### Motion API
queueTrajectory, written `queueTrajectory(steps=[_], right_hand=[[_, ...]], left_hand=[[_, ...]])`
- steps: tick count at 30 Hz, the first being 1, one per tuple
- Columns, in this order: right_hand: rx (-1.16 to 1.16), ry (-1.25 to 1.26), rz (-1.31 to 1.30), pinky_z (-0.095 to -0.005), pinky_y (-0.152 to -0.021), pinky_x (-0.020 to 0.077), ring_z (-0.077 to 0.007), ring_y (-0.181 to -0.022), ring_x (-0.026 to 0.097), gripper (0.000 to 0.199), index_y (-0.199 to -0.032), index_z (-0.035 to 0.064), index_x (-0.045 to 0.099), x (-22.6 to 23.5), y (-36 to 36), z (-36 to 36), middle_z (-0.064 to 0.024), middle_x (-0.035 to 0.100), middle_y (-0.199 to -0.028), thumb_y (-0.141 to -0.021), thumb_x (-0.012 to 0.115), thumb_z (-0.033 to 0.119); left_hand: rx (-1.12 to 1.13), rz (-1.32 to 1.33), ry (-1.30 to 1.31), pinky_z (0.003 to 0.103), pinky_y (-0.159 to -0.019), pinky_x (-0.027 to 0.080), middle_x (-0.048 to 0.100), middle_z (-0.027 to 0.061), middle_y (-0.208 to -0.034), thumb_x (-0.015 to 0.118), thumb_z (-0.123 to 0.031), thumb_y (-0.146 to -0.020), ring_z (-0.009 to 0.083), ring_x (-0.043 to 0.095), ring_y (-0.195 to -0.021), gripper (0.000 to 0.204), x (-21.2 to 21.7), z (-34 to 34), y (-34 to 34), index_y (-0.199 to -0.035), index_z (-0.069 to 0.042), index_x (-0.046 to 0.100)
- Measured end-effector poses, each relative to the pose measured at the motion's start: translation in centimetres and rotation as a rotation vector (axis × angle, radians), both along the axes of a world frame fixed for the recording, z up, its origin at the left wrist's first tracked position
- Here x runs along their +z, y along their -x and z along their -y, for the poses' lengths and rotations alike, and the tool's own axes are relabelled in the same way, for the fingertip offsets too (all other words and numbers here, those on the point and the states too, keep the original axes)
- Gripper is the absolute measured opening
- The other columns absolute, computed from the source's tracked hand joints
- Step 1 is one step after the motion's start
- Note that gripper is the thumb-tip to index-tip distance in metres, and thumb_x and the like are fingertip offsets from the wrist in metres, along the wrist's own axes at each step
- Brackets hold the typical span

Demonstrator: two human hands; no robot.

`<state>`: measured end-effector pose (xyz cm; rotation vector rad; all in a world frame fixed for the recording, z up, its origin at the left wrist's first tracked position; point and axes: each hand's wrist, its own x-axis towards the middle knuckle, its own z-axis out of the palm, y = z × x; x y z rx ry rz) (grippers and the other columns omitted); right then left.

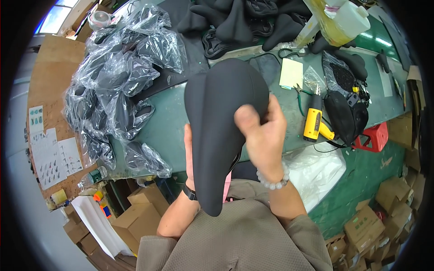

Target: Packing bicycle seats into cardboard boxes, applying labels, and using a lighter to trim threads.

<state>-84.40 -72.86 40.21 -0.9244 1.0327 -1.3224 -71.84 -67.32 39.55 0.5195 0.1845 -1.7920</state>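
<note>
While the person's grey-sleeved forearms come up from the lower edge, both hands hold one black bicycle saddle (217, 122) up in front of the chest, narrow nose pointing down toward the body, broad rear end up and away. Right hand (264, 135), bead bracelet at the wrist, is closed on the saddle's right edge, thumb pressed flat on the top cover, fingers wrapped behind. Left hand (188, 156), dark watch band at the wrist, sits mostly hidden behind the left edge; it looks to be gripping from the back, fingers not visible.

Handling, judged: matte fabric cover, likely padded and soft on top over a stiff shell, light enough for one hand, not slippery, not fragile. Best hold looks like the side edges near the wide rear, thumb on top.

Just past it, the green workbench (167, 122). Left on it, a heap of saddles in clear plastic bags (113, 81). Right, a yellow heat gun (313, 119), green-handled pliers (299, 97), a pale square pad (291, 73) and more black saddles (346, 113). Far edge: loose black saddles piled (239, 18), a white plastic jug (355, 20). Cardboard boxes (144, 212) on the floor below.
</note>
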Motion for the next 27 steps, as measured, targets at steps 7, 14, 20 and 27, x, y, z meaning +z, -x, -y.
queueTrajectory(steps=[7,14,20,27], right_hand=[[0.039,-0.096,0.102,-0.0201,-0.063,0.0330,-0.0026,-0.068,0.036,0.045,-0.072,0.0077,0.049,0.1,0.6,1.2,0.0077,0.044,-0.075,-0.101,0.046,0.041],[0.152,-0.128,0.342,-0.0244,-0.090,0.0425,-0.0088,-0.099,0.054,0.044,-0.119,-0.0027,0.054,-1.4,1.4,0.4,-0.0035,0.060,-0.108,-0.096,0.060,0.034],[0.248,-0.016,0.346,-0.0325,-0.104,0.0381,-0.0173,-0.121,0.047,0.091,-0.145,-0.0016,0.024,-2.5,1.5,0.1,-0.0101,0.046,-0.133,-0.079,0.080,0.026],[0.218,-0.100,0.241,-0.0332,-0.104,0.0363,-0.0179,-0.118,0.048,0.069,-0.139,-0.0012,0.033,-3.1,-1.5,-2.9,-0.0103,0.050,-0.127,-0.088,0.070,0.025]], left_hand=[[-0.066,0.088,-0.082,0.014,-0.054,0.046,0.065,0.0097,-0.100,0.039,-0.042,-0.101,0.0067,0.058,-0.064,0.046,-2.3,-1.7,-0.3,-0.115,-0.001,0.055],[-0.049,0.064,0.142,0.030,-0.087,0.049,0.059,0.0081,-0.120,0.032,-0.056,-0.100,0.0170,0.059,-0.103,0.061,0.5,-0.4,-0.5,-0.131,-0.006,0.050],[-0.105,0.497,0.064,0.031,-0.092,0.048,0.057,0.0075,-0.125,0.033,-0.066,-0.094,0.0190,0.057,-0.110,0.074,0.6,-1.1,-0.4,-0.134,-0.006,0.046],[0.062,1.153,0.363,0.031,-0.093,0.047,0.056,0.0110,-0.123,0.040,-0.060,-0.095,0.0162,0.056,-0.109,0.070,-2.4,-2.4,-1.3,-0.129,0.001,0.045]])
